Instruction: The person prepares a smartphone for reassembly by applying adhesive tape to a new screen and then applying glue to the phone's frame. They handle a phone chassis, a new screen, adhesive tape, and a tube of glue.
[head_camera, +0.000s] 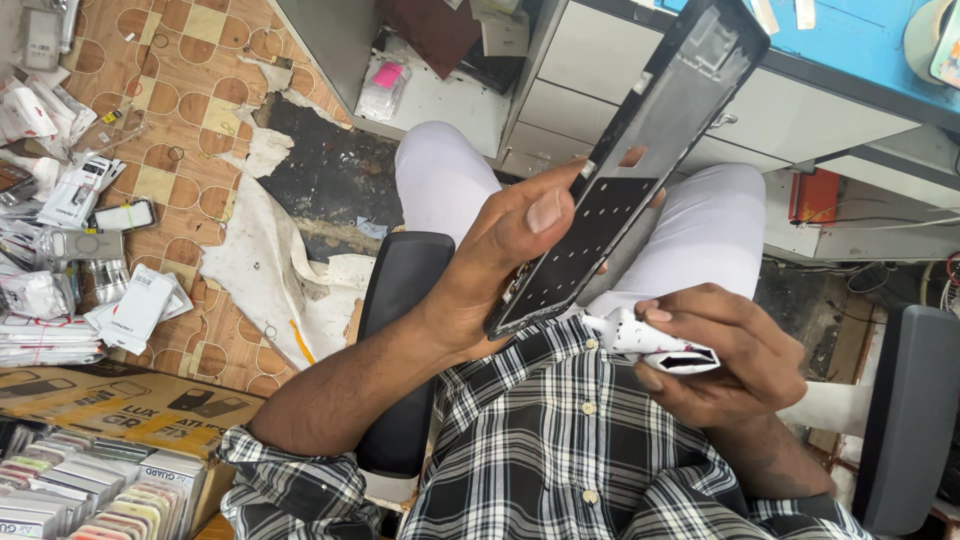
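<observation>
My left hand (510, 250) grips a long black phone back frame (640, 150) by its lower half, thumb pressed on its edge; the frame tilts up towards the desk. My right hand (725, 360) is closed around a small white squeeze tube (650, 345) with dark specks, its nozzle pointing left, just below the frame's lower end. Both hands hover over my lap, above a checked shirt and pale trousers.
A white drawer unit (600, 70) and a blue desk top (860, 40) stand ahead. Black chair armrests (400, 330) flank me. Packaged phone accessories (70, 250) litter the tiled floor at left, and boxes of screen guards (90, 490) sit at bottom left.
</observation>
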